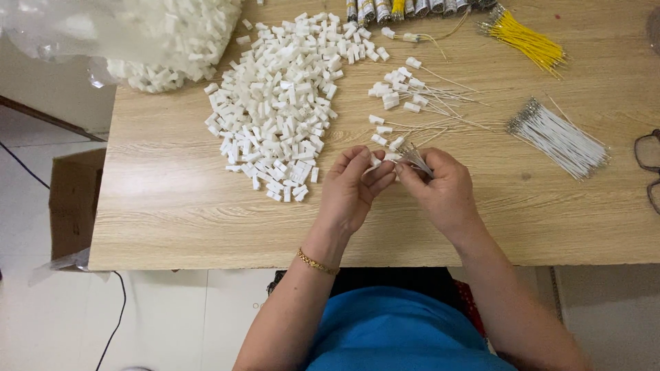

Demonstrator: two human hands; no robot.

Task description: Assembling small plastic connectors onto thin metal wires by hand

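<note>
The person is sitting at a wooden table, and both hands are meeting just above its front part. The left hand is closing its fingertips on a small white plastic connector — only a little of it is showing between the thumb and the first finger. The right hand is gripping a thin bundle of white wires with metal ends, and the bundle is sticking up and to the left out of the fingers. The tips of both hands are touching or almost touching each other; whether a wire is already sitting inside the connector, I cannot tell.

Left of the hands a big heap of white connectors is lying spread on the table. Behind it, at the far left corner, a clear plastic bag with more such pieces is resting. Just behind the hands, several finished pieces — connectors with wires already coming out — are lying loosely. To the right, well apart from the hands, a bunch of white wires is lying, and further back a bunch of yellow wires. At the right edge of the table a pair of glasses is partly showing. On the left wrist a gold bracelet is sitting.
</note>
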